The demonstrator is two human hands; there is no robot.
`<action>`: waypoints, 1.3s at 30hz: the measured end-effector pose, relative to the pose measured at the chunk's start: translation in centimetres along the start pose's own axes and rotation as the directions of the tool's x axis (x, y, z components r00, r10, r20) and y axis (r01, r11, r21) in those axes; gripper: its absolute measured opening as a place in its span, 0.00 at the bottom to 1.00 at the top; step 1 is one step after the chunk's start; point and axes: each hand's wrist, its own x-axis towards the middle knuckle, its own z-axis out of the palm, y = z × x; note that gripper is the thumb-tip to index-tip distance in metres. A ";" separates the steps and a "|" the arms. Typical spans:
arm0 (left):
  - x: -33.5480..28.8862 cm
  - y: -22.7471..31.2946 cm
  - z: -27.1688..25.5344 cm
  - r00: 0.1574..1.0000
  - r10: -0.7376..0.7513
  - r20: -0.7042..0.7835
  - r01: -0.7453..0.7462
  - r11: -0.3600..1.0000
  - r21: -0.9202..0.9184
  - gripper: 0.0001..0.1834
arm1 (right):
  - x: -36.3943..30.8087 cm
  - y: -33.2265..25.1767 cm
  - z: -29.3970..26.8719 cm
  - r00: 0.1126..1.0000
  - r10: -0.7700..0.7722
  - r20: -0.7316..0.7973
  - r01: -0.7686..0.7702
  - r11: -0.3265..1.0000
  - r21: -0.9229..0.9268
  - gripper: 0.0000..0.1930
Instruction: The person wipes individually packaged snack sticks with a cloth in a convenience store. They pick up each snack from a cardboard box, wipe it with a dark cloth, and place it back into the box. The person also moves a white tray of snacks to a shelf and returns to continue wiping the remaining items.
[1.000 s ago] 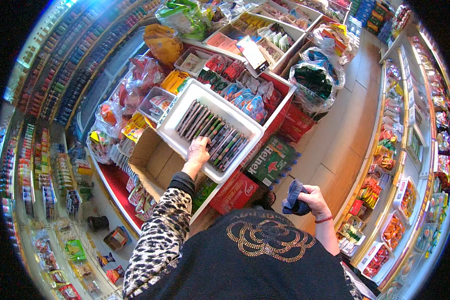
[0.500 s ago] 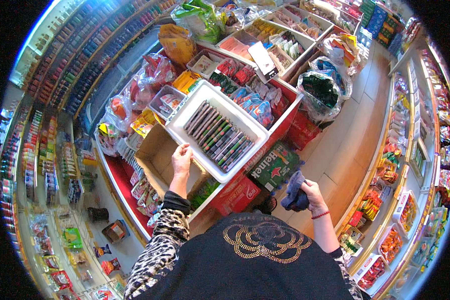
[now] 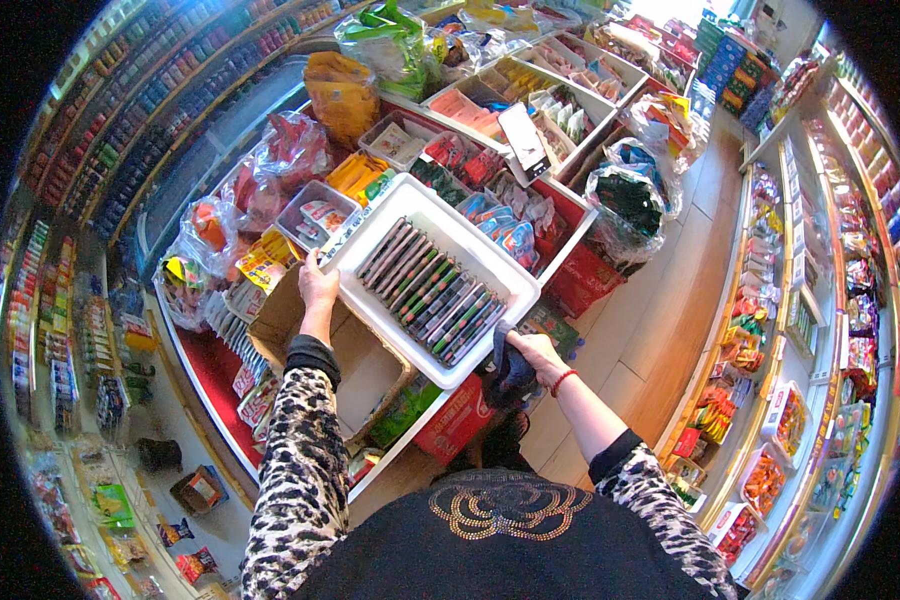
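In the centre of the frame, a white rectangular plastic tray with rounded corners [image 3: 445, 230] sits at a slant over the near end of a red-sided, white-edged display counter [image 3: 207, 372]. The person's left hand [image 3: 319, 280] appears to pinch the tray's left corner; the right hand [image 3: 538, 360] clutches a crumpled dark-blue cloth [image 3: 513, 368] against its lower-right side. Whether those fingers also grip the rim is hidden.

If the corner hold slipped, or one side dipped, the tray could tip toward the brown cardboard box [image 3: 368, 368] beneath its lower-left edge, and the slim dark packets with green patches [image 3: 430, 290] might slide out of their row. The soft cloth, bunched at the rim, could weaken the right-hand grip.

The tray looks smooth and rigid, the packets flat and narrow, the box matte with straight folded walls. Beyond, at upper right, crinkled clear plastic bags [image 3: 625, 210] bulge loosely above wood-look flooring [image 3: 675, 285].
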 end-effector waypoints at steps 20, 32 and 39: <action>3.0 5.3 -5.0 0.953 -0.166 0.252 0.288 0.251 -0.924 0.23 | -0.5 -3.1 2.7 0.969 -0.238 -0.062 0.246 0.937 0.250 0.06; -13.6 12.9 -19.0 0.536 0.432 0.725 0.701 0.252 -0.668 0.28 | -17.2 -3.6 -7.7 0.842 -0.491 -0.223 0.499 0.866 -0.022 0.10; -20.4 15.9 -13.9 0.172 0.340 0.925 0.521 0.766 -0.378 0.22 | -30.4 5.6 -13.0 0.805 -0.395 -0.443 0.357 0.918 -0.171 0.13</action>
